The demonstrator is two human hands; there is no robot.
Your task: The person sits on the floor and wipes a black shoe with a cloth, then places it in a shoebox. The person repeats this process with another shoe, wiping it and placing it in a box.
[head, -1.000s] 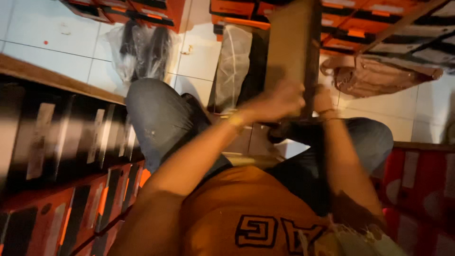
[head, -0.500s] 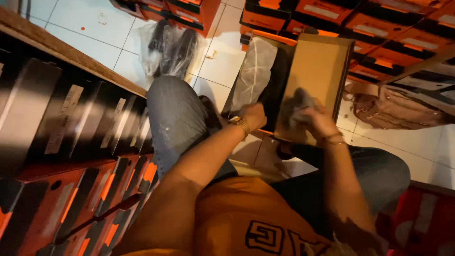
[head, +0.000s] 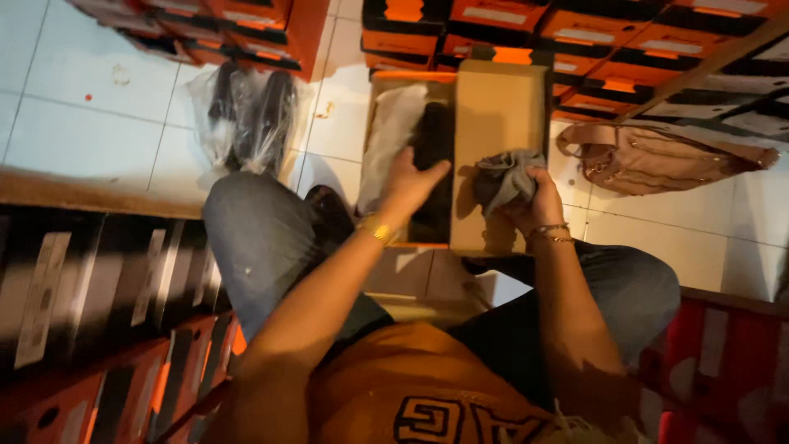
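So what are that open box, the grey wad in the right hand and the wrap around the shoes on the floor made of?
Box: looks like cardboard, matte tan inside, with stiff flat walls and an orange edge. Wad in the right hand: soft and crumpled, probably cloth or tissue paper; the picture cannot settle which. Wrap: thin clear plastic, glossy and wrinkled, with dark shoes showing through.

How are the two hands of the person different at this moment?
The left hand is spread flat on a black shoe in the open box; the right hand is closed around a crumpled grey cloth over the brown lid. Both wrists wear gold jewellery.
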